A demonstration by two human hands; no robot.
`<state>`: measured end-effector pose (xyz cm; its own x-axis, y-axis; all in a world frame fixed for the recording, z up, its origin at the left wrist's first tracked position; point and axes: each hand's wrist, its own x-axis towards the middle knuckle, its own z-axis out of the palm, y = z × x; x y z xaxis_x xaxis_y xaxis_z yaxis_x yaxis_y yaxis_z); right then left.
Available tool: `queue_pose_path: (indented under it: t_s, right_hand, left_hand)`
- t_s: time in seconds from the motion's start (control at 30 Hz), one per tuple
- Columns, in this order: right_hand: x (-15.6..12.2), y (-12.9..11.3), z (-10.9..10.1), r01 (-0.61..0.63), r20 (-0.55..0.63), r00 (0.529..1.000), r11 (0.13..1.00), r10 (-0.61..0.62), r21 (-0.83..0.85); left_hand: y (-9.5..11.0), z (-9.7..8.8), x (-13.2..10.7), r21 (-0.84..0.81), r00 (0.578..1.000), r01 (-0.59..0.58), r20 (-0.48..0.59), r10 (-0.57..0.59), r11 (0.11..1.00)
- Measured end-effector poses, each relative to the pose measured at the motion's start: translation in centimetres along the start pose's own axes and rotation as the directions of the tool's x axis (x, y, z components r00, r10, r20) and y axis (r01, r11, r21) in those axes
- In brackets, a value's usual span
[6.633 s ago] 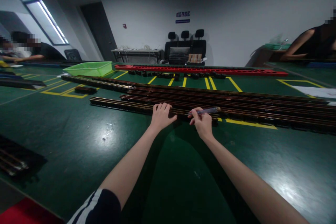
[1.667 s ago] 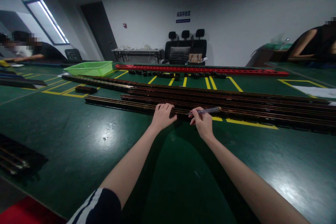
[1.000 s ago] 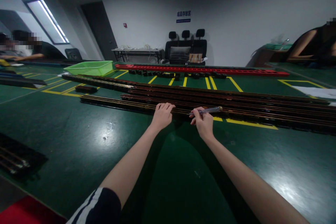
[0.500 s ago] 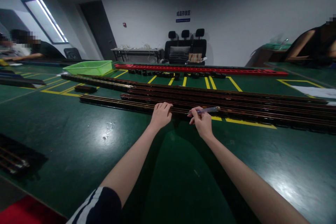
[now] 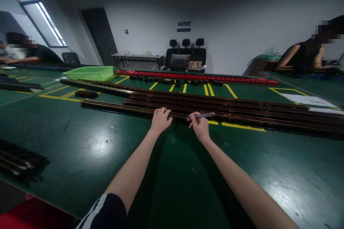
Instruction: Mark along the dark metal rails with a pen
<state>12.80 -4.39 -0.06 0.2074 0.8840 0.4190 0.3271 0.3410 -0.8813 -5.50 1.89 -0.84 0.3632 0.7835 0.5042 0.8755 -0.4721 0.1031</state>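
The rail [image 5: 113,106] runs left-right; the left hand [image 5: 160,120] curls over it, the right hand [image 5: 200,127] just beside pinches a pen [image 5: 204,115] lying along it.

I see a dark green worktop [image 5: 80,139] with yellow lines [image 5: 243,126], brown-black rails [image 5: 242,112], a red strip [image 5: 193,77], a lime tray [image 5: 90,73].

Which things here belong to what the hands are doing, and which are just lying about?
In use: left hand on nearest dark rail; right hand holding pen-like tool.
Lying about: green tray, red strip, small black parts, white sheet.
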Motion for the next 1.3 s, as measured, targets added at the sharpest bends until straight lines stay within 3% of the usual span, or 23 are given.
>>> queue_pose_path:
  t_s: [0.2,0.43,0.93,1.3]
  right_hand:
    - [-1.0,-0.1,-0.5,-0.004,-0.001,1.0,1.0,0.004,0.007]
    - [-3.4,-1.2,-1.2,-0.037,-0.087,0.995,0.997,0.043,0.068]
    - [-8.2,-2.5,-6.6,-0.091,-0.087,0.991,0.99,0.1,0.103]
    - [-8.5,-1.8,-7.2,-0.064,-0.039,0.997,0.99,0.069,0.128]
  left_hand:
    - [0.4,-0.7,-0.7,-0.029,0.998,-0.016,0.052,0.018,0.999]
    - [2.1,-1.7,-2.1,-0.053,0.996,-0.036,0.084,0.04,0.998]
    - [8.1,-4.3,-6.3,-0.044,0.993,-0.08,0.085,0.084,0.996]
    - [8.5,-4.3,-6.6,-0.084,0.993,-0.053,0.098,0.061,0.995]
